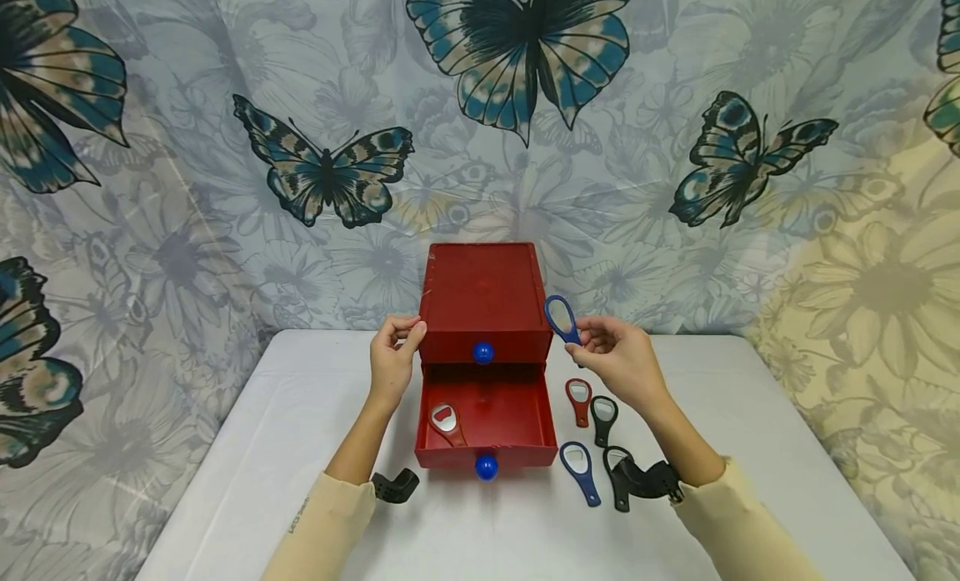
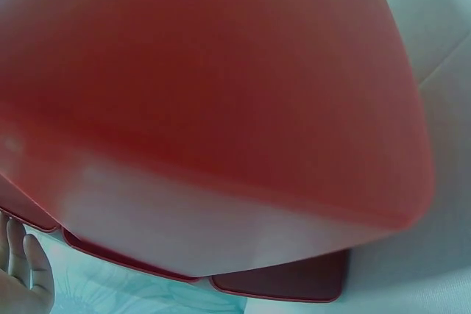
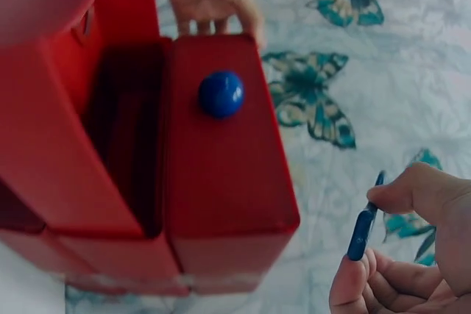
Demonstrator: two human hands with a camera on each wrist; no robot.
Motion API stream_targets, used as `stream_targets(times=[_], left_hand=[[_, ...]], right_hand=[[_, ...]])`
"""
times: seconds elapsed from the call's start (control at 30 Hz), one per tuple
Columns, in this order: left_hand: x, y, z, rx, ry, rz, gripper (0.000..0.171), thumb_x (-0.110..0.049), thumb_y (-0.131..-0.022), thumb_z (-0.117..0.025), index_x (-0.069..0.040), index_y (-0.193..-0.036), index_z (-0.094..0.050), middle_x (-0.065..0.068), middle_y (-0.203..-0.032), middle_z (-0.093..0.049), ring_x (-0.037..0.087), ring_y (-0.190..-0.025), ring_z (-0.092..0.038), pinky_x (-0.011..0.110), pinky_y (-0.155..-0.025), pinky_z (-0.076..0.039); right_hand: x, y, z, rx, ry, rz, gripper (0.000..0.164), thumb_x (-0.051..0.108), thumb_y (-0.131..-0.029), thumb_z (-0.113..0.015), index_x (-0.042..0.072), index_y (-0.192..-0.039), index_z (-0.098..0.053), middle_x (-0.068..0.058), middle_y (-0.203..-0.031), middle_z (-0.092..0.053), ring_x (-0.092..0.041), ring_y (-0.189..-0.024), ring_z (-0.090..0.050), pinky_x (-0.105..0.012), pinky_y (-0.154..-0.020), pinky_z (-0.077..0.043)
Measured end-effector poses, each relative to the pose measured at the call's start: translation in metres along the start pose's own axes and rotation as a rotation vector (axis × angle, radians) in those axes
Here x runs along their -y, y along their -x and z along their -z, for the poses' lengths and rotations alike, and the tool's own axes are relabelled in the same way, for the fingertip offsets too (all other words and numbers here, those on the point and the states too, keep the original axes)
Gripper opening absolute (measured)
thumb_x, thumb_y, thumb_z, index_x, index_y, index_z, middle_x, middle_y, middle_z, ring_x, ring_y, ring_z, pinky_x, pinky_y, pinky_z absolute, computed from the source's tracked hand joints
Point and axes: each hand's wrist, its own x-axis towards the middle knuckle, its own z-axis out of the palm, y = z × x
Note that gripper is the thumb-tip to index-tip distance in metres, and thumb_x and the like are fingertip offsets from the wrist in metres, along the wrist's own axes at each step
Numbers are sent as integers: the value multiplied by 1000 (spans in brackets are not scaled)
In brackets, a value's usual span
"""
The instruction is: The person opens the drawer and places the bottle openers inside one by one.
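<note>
My right hand pinches a blue bottle opener by its handle, ring end up, beside the upper right corner of a red two-drawer box. The right wrist view shows this opener edge-on between thumb and fingers. At the box's upper left edge, my left hand touches the side with fairly straight fingers. The lower drawer is pulled out, and a red bottle opener lies inside at the left. The upper drawer, with its blue knob, is closed.
Right of the box, a red opener, a black opener and a blue opener lie on the white table. Another black opener is partly covered by the right wrist camera. Butterfly-patterned cloth hangs behind.
</note>
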Motion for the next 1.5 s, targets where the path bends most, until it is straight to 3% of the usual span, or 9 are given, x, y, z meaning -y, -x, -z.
stream_targets(times=[0.33, 0.6, 0.8, 1.2, 1.5], left_hand=[[-3, 0, 0, 11, 5, 42, 18, 1, -92, -63, 15, -102, -60, -15, -88, -63, -2, -78, -58, 11, -70, -51], [-32, 7, -3, 24, 2, 24, 19, 2, -91, -61, 19, -101, -57, -12, -88, -62, -3, -77, -57, 11, -71, -51], [-32, 8, -3, 8, 8, 28, 20, 3, -91, -61, 19, -102, -57, -13, -86, -62, -3, -77, -57, 11, -69, -50], [-33, 8, -3, 18, -6, 32, 20, 2, -91, -62, 18, -102, -58, -8, -91, -62, -1, -78, -58, 12, -71, -52], [-32, 7, -2, 21, -10, 36, 20, 0, -92, -62, 17, -102, -58, -8, -93, -61, -2, -78, -58, 12, -71, -51]], right_hand=[[14, 6, -20, 91, -18, 35, 26, 3, -81, -75, -5, -105, -67, -14, -86, -65, -9, -71, -57, -13, -64, -50], [22, 9, -43, 158, -54, 62, 24, 3, -80, -75, -2, -101, -66, -11, -84, -64, -13, -72, -57, -16, -65, -51], [24, 12, -61, 227, -49, 60, 22, 4, -79, -76, -1, -98, -67, -9, -80, -64, -14, -71, -56, -17, -64, -51], [15, 17, -94, 384, 106, 80, 20, 8, -77, -78, 2, -93, -67, 0, -74, -58, -9, -68, -52, -17, -62, -47], [4, 15, -118, 346, 236, -14, 21, 8, -73, -81, -1, -85, -66, 1, -64, -51, -10, -59, -45, -19, -52, -35]])
